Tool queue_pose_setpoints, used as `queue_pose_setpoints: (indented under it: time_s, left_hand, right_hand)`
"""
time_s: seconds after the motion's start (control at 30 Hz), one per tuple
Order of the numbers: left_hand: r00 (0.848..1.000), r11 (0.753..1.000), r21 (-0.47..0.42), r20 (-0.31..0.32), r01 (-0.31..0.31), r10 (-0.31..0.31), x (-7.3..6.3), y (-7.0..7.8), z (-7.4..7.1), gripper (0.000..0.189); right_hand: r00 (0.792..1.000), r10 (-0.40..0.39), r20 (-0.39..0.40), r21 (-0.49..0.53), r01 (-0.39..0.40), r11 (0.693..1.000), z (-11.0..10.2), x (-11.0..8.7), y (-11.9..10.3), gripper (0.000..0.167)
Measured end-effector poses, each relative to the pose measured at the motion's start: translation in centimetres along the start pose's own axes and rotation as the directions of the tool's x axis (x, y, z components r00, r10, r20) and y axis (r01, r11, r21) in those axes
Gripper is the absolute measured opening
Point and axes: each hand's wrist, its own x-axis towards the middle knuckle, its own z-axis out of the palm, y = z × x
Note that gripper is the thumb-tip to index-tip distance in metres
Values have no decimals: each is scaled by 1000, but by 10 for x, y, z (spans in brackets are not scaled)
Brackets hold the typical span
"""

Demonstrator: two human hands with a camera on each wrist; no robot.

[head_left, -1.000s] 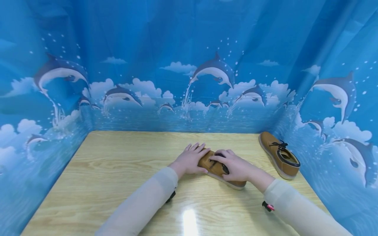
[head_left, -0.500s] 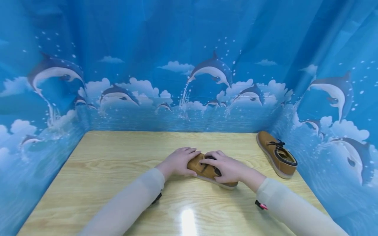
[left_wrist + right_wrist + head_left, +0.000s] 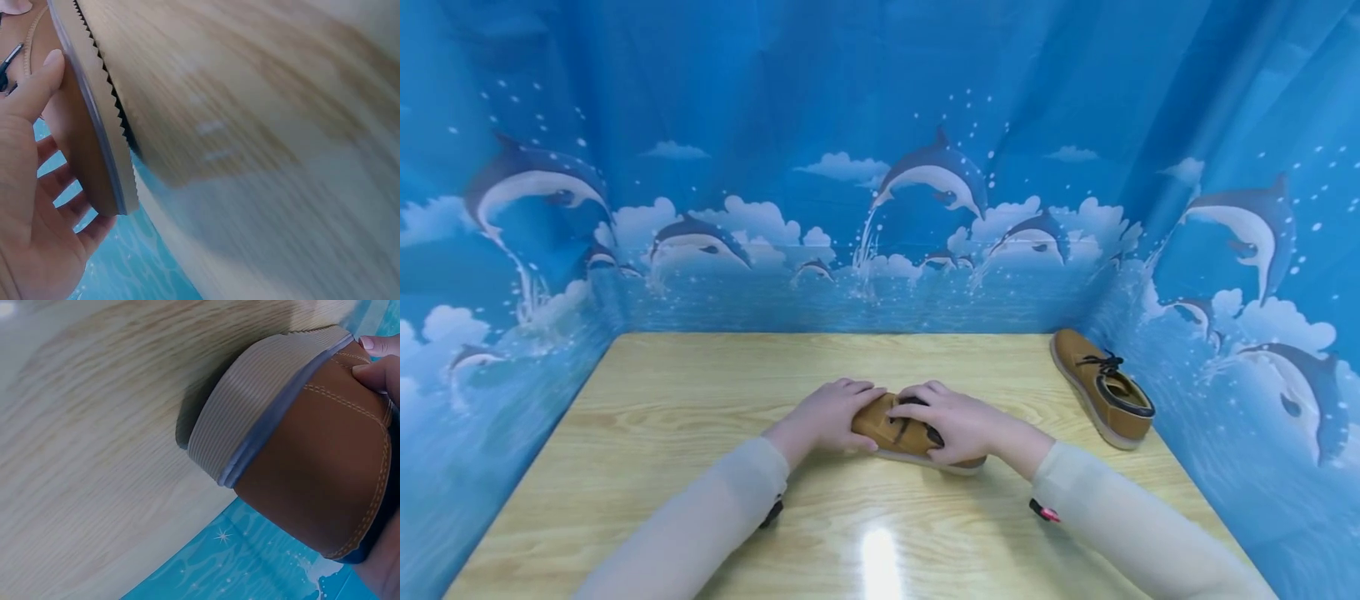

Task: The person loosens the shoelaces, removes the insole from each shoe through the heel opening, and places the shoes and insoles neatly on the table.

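Note:
A brown lace-up shoe (image 3: 870,423) with dark laces and a pale ridged sole lies slanted on the wooden table, toe to the left. My left hand (image 3: 827,419) holds its toe; in the left wrist view the thumb lies on the upper of the shoe (image 3: 84,144) and the fingers wrap the far side of the toe. My right hand (image 3: 964,425) grips the shoe across its opening from above, hiding much of the collar. The heel of the shoe (image 3: 306,469) fills the right wrist view, its sole right at the tabletop.
A matching brown shoe (image 3: 1093,387) rests at the table's back right, toe pointing away, beside the right-hand curtain. Blue dolphin-print curtain (image 3: 775,283) encloses the back and both sides of the wooden table (image 3: 700,383).
Both hands and the held shoe have shifted left along the table. My left hand's fingers, spread over the toe earlier, now lie closer round it. The other shoe stays put.

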Motion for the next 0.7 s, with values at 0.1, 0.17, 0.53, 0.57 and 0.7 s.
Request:
queue_pose_setpoints:
  time_s: [0.1, 0.17, 0.53, 0.57, 0.7]
  left_hand:
    - [1000, 1000, -3, -4, 2, -2, -6, -1, -2, 94]
    - [1000, 1000, -6, -7, 7, -7, -10, -1, -3, 93]
    - [999, 999, -35, -24, 42, -43, -30, -4, -6, 88]
    - [999, 998, -32, -24, 47, -48, -32, -4, -6, 88]
    - [997, 997, -30, -17, 70, -71, -40, -5, -5, 88]
  right_hand:
    - [1000, 1, 16, -9, -1, 1000, 0, 3, -2, 77]
    - [1000, -5, 19, -11, 6, 1000, 0, 5, -4, 77]
    - [999, -43, 1, -48, 43, 998, 0, 12, -12, 76]
    - [999, -48, 1, -49, 48, 998, 0, 13, -13, 76]
    - [997, -73, 9, -47, 73, 996, 0, 16, -17, 77]
